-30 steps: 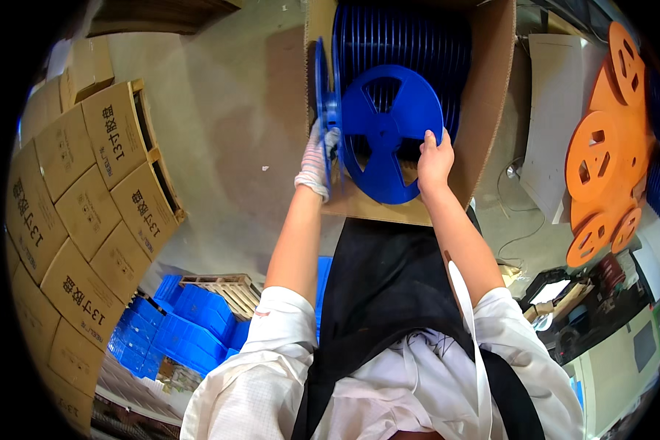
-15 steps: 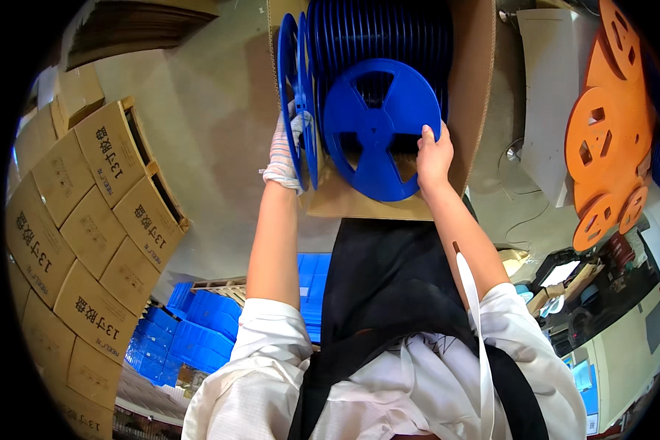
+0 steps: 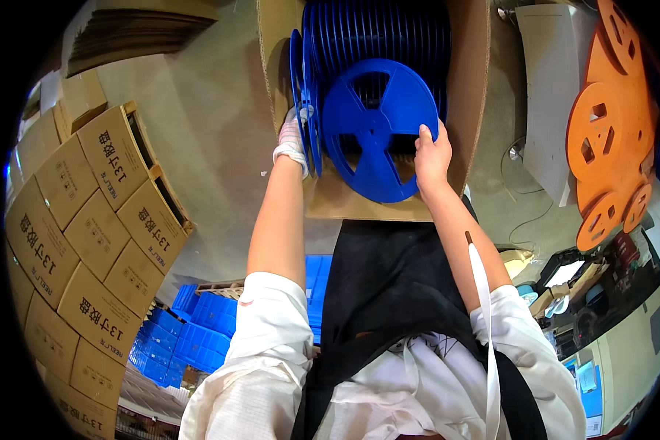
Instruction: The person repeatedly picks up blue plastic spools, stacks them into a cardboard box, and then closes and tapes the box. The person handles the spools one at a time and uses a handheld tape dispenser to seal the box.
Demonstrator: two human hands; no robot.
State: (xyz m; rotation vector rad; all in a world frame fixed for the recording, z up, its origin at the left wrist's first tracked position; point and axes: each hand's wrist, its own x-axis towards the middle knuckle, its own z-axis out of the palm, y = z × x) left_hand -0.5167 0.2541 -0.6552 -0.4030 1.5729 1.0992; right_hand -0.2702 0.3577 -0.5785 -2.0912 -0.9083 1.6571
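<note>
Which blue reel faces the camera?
The blue reel gripped by the right hand: its round face and cutouts show. The reel in the left hand and the reel row in the carton appear nearly edge-on.

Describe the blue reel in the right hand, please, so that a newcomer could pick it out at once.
Find the open carton beyond the black apron. At its near end, the right hand grips the blue reel by its rim. Unlike the edge-on reels behind it, this one shows its whole round face with wide cut-outs.
</note>
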